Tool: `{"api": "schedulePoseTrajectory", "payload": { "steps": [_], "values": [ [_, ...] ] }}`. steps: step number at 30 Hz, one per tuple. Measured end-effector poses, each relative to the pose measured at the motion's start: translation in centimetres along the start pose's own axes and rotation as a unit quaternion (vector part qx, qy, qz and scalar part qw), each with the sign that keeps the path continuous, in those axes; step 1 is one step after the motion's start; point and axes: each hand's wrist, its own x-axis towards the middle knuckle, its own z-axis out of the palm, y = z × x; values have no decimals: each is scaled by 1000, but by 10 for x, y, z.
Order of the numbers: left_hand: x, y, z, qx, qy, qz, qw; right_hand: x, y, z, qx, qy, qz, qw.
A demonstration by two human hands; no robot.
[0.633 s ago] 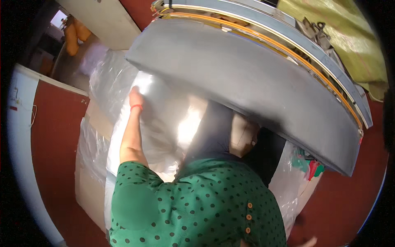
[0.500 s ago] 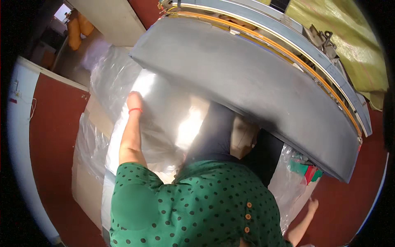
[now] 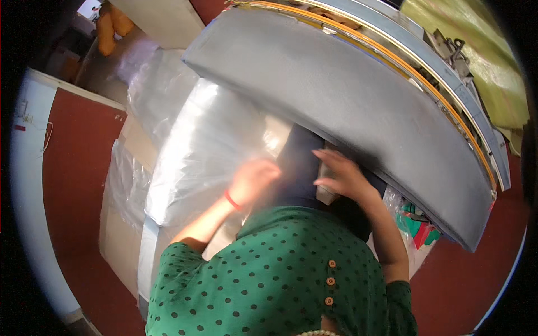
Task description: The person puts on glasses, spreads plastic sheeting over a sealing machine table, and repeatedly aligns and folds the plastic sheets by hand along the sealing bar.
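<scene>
My left hand (image 3: 255,180), with a red band at its wrist, is over the left side of my lap, smeared by motion. Its fingers are too blurred to read, and nothing plainly shows in it. Above the other side of the lap, my right hand (image 3: 343,175) has its thumb and fingers apart and holds nothing. Dark blue trousers (image 3: 300,159) show between the hands. A shiny clear plastic sheet (image 3: 202,134) lies over a pale, bulky pile beside my left arm. Ahead of both hands stretches a long grey tabletop (image 3: 336,92).
An orange strip (image 3: 386,51) and a blue-grey rail run along the tabletop's far edge. Metal parts (image 3: 451,50) and yellow-green sacking (image 3: 473,61) are beyond it. Crumpled plastic (image 3: 126,182) lies at left on the red floor (image 3: 75,207). Green and red cloth (image 3: 420,229) is at right.
My left hand has left the plastic-covered pile's far left edge and come to my lap. My right hand has risen from low at the right to my lap. The plastic has shifted.
</scene>
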Motion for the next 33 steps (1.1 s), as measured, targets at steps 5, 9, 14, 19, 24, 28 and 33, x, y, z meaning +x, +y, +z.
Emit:
{"api": "schedulePoseTrajectory", "payload": {
  "steps": [5, 9, 14, 19, 24, 28, 33],
  "values": [
    [20, 85, 31, 6, -85, 223, 971, 30, -14, 38, 262, -41, -60, 962],
    [46, 114, 7, 114, -56, 413, 902, -5, -25, 10, 291, 52, -62, 953],
    [69, 128, 18, 106, -288, 204, 930, -61, -42, -51, 528, 43, 99, 843],
    [95, 181, 32, 19, -393, 220, 893, -77, -69, -72, 499, 147, 84, 850],
    [104, 251, 21, 37, -186, 446, 875, -148, -52, -89, 142, -3, 248, 958],
    [103, 262, 6, 157, -210, 449, 854, -280, -2, -112, -140, 197, 348, 906],
    [102, 142, 11, 364, -470, 295, 748, -524, -16, -195, -322, 565, 439, 620]
  ]
}}
